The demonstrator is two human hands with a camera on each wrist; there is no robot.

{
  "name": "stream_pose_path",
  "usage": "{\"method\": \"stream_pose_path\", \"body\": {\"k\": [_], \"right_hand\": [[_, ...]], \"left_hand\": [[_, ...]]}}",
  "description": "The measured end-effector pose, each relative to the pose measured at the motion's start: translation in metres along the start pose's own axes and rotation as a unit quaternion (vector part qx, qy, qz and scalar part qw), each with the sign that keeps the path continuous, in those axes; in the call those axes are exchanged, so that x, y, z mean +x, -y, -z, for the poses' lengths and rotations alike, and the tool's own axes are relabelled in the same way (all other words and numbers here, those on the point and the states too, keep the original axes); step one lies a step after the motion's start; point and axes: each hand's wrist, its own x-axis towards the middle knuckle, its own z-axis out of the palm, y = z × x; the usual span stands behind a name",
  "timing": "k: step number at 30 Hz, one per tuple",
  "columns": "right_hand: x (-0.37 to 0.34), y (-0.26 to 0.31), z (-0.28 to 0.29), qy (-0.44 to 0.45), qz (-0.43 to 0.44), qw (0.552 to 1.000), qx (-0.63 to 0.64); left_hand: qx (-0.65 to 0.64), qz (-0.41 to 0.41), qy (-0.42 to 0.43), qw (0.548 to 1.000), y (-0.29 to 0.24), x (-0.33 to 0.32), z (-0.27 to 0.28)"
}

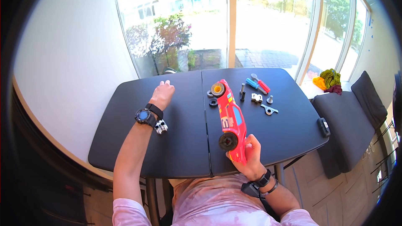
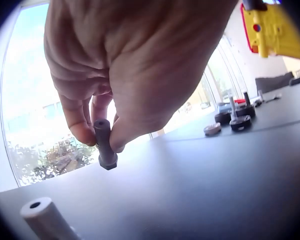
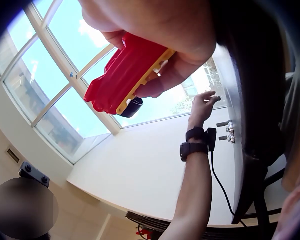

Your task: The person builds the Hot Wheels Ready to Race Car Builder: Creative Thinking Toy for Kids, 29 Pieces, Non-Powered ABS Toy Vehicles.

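A red toy car (image 1: 234, 117) is held over the right half of the table by my right hand (image 1: 250, 161), which grips its lower end. The car's wheel side faces left in the head view, and its yellow underside (image 2: 280, 32) shows in the left wrist view. Over the left half, my left hand (image 1: 162, 94) pinches a dark grey toy bolt (image 2: 106, 145) between thumb and fingers. Its hex head points down, close over the tabletop. A light grey bolt (image 2: 47, 220) stands near the left wrist camera. Silvery parts (image 1: 161, 127) sit beside the left wrist.
Loose black wheels (image 1: 213, 102) lie left of more toy bolts (image 1: 242, 88) on the black folding table (image 1: 180, 150). Behind are blue (image 1: 252, 83) and red (image 1: 264, 86) toy screwdrivers. A white block (image 1: 256, 97) and grey toy wrench (image 1: 269, 109) lie nearer. A dark cushioned seat (image 1: 345, 121) stands right.
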Motion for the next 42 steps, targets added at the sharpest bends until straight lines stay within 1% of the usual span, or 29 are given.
{"method": "stream_pose_path", "body": {"k": [1,3,4,5,7,10,13,14,16,18,19,20,22,25,28,31,34,37,40,42], "right_hand": [[-0.001,0.000,-0.001,-0.004,0.003,1.000,-0.003],[-0.006,-0.004,-0.008,-0.034,0.066,0.992,-0.103],[-0.007,-0.005,-0.009,-0.034,0.068,0.992,-0.104],[-0.007,-0.005,-0.009,-0.034,0.069,0.991,-0.106],[-0.001,-0.001,-0.002,-0.002,0.013,1.000,-0.012],[0.001,0.000,0.001,0.017,0.002,1.000,0.012],[-0.007,-0.004,-0.011,-0.004,0.057,0.995,-0.087],[-0.008,-0.005,-0.013,-0.011,0.071,0.991,-0.112],[-0.007,-0.006,-0.011,-0.024,0.086,0.987,-0.134],[-0.007,-0.006,-0.012,-0.040,0.093,0.983,-0.152],[-0.007,-0.005,-0.011,-0.036,0.080,0.987,-0.135],[-0.006,-0.004,-0.009,-0.034,0.068,0.990,-0.117],[0.000,-0.002,0.003,-0.006,0.014,0.999,-0.028],[0.001,-0.001,0.001,0.008,-0.002,1.000,0.012],[0.000,0.000,0.000,-0.004,-0.001,1.000,0.010],[-0.001,-0.001,-0.006,-0.027,-0.002,1.000,-0.002],[0.000,-0.001,-0.006,-0.030,-0.003,1.000,0.004],[-0.001,-0.001,-0.006,-0.036,-0.001,0.999,0.005],[-0.001,0.000,-0.009,-0.038,0.001,0.999,0.010],[0.000,0.000,-0.007,-0.036,0.000,0.999,0.002]], "left_hand": [[-0.019,-0.001,-0.010,1.000,0.002,0.000,-0.001],[-0.112,-0.025,0.030,0.993,0.006,0.007,0.009],[-0.158,-0.036,0.050,0.985,0.008,0.007,0.016],[-0.196,-0.038,0.034,0.979,0.006,0.005,0.021],[-0.271,-0.041,-0.001,0.962,-0.002,-0.003,0.037],[-0.303,-0.086,-0.059,0.947,-0.009,-0.013,0.056],[-0.335,-0.131,-0.151,0.921,-0.015,-0.007,0.067],[-0.377,-0.106,-0.152,0.908,-0.019,-0.007,0.070],[-0.458,-0.057,-0.151,0.874,-0.036,-0.019,0.108],[-0.514,-0.033,-0.157,0.843,-0.050,-0.028,0.137],[-0.541,-0.020,-0.160,0.826,-0.056,-0.032,0.149],[-0.567,-0.025,-0.164,0.807,-0.061,-0.035,0.157],[-0.617,-0.033,-0.170,0.767,-0.071,-0.041,0.170],[-0.676,-0.068,-0.165,0.715,-0.085,-0.048,0.185],[-0.689,-0.087,-0.155,0.702,-0.095,-0.050,0.186],[-0.657,-0.113,-0.160,0.728,-0.104,-0.055,0.188],[-0.630,-0.130,-0.150,0.751,-0.105,-0.053,0.182],[-0.533,-0.163,-0.196,0.807,-0.105,-0.057,0.184],[-0.530,-0.155,-0.235,0.800,-0.111,-0.061,0.186],[-0.499,-0.136,-0.250,0.818,-0.112,-0.063,0.189]]}}
